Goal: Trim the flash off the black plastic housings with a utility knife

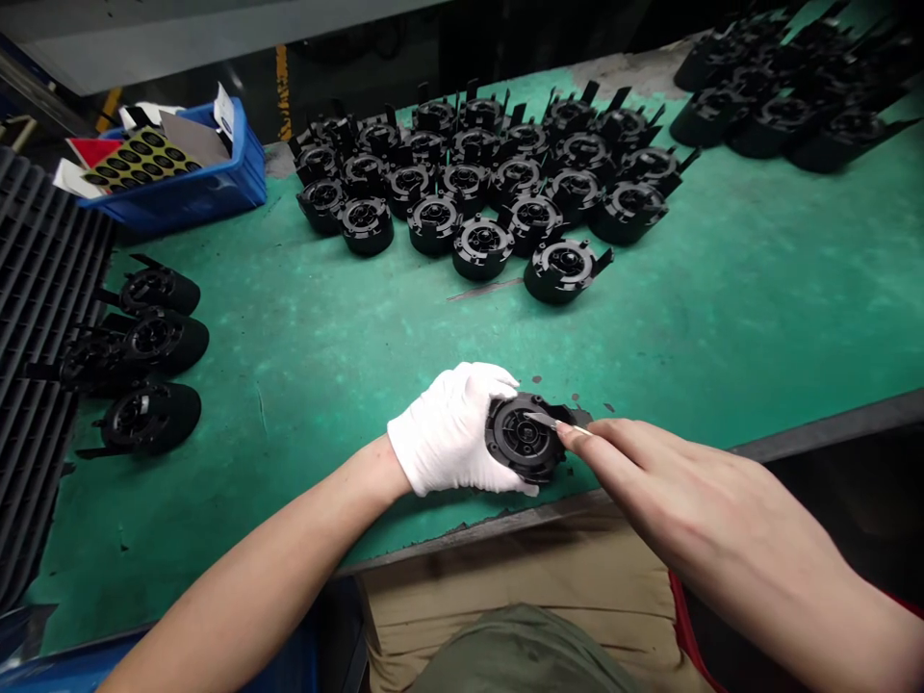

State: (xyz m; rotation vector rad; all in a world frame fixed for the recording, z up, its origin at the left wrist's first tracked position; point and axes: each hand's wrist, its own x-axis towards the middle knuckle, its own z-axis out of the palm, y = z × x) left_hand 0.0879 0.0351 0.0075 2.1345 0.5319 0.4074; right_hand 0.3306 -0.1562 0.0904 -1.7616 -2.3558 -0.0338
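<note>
My left hand (458,431), in a white glove, is wrapped round a black round plastic part (521,445) near the front edge of the green tabletop. The part's ringed face is turned up toward the camera. My bare right hand (650,481) pinches a small pointed blade (543,420) between thumb and fingertips. Its tip lies over the upper middle of the part's face; whether it touches the surface is too small to tell.
Many similar black parts (482,247) stand in rows at the back, with more at the far right (783,123). Several lie at the left (148,416). A blue bin (209,197) with sticker sheets sits back left, beside a dark ribbed grille (36,318).
</note>
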